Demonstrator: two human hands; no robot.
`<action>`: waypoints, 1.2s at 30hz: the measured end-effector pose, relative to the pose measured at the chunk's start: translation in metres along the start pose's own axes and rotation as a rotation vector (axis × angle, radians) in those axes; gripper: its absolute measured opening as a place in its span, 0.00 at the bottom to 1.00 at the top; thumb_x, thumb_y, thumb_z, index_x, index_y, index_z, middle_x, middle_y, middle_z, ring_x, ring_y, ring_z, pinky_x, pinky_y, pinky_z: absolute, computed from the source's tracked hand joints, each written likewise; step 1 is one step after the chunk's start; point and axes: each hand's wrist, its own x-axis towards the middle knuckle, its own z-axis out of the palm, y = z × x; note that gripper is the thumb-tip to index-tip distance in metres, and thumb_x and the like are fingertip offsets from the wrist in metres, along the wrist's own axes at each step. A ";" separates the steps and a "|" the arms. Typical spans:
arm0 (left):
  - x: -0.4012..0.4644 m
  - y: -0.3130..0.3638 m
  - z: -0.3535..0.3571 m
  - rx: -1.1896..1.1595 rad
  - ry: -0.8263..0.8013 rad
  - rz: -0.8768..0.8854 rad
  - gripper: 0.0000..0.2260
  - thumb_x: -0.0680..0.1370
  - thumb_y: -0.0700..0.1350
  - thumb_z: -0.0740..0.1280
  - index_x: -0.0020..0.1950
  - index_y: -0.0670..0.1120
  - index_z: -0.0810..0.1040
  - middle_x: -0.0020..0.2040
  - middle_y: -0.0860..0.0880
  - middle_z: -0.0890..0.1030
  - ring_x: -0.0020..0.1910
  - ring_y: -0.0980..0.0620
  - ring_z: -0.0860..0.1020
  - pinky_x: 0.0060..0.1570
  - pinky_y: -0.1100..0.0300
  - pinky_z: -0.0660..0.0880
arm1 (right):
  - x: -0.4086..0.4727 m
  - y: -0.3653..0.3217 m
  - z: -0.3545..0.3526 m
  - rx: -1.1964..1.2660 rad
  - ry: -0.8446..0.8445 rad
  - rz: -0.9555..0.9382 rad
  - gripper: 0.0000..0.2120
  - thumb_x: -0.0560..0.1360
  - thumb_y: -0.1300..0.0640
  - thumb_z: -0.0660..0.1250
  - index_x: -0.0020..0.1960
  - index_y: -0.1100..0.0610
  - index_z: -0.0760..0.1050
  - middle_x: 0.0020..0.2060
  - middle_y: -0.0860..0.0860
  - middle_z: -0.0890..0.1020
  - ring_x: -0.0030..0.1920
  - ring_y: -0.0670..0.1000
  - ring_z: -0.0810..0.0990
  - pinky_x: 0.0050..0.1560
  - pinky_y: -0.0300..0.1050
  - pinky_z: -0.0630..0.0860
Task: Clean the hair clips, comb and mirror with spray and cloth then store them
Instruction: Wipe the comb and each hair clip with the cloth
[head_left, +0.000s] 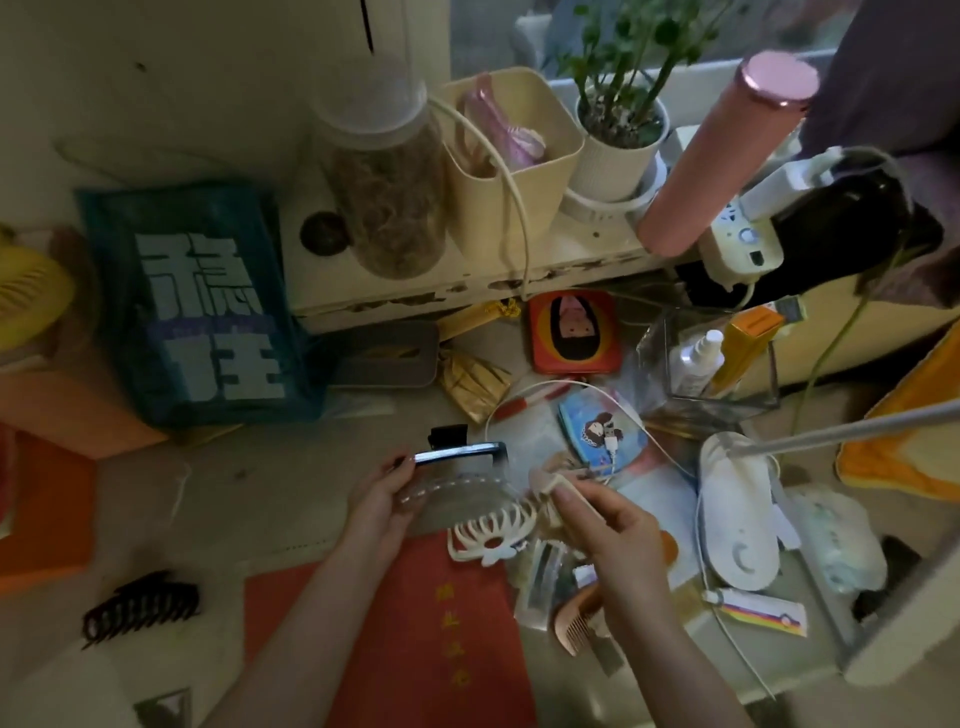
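Note:
My left hand grips a clear clip-like piece with a shiny metal bar along its top. My right hand pinches the handle of a cream claw clip with a flower on it, its teeth spread toward the clear piece. A black claw clip lies on the desk at the lower left. Below my right hand a pinkish comb lies half hidden by my wrist. A white spray bottle stands in a clear box. A red case with a face print lies further back.
A red folder lies under my forearms. Around them are a blue bag, a jar, a cream bin, a potted plant, a pink flask, a power strip, white cables and a desk lamp base.

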 end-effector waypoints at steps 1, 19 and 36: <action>0.006 -0.005 0.002 0.001 0.002 0.005 0.06 0.77 0.34 0.65 0.51 0.42 0.77 0.47 0.44 0.80 0.44 0.49 0.79 0.35 0.61 0.80 | 0.004 0.002 -0.001 0.003 0.007 0.002 0.04 0.72 0.60 0.71 0.44 0.55 0.84 0.41 0.51 0.86 0.45 0.51 0.84 0.42 0.38 0.79; 0.022 -0.033 -0.002 0.486 0.182 0.351 0.06 0.74 0.41 0.71 0.51 0.46 0.82 0.44 0.52 0.82 0.46 0.56 0.79 0.42 0.68 0.73 | 0.024 0.024 -0.003 -0.045 -0.046 0.072 0.07 0.73 0.57 0.70 0.50 0.56 0.84 0.43 0.51 0.86 0.47 0.50 0.83 0.49 0.45 0.80; 0.004 -0.029 -0.028 0.678 0.234 0.392 0.19 0.73 0.46 0.73 0.64 0.48 0.78 0.63 0.46 0.77 0.61 0.49 0.75 0.62 0.55 0.72 | -0.005 0.027 0.008 0.005 -0.136 0.070 0.07 0.72 0.60 0.71 0.48 0.59 0.84 0.43 0.55 0.85 0.45 0.52 0.84 0.42 0.40 0.80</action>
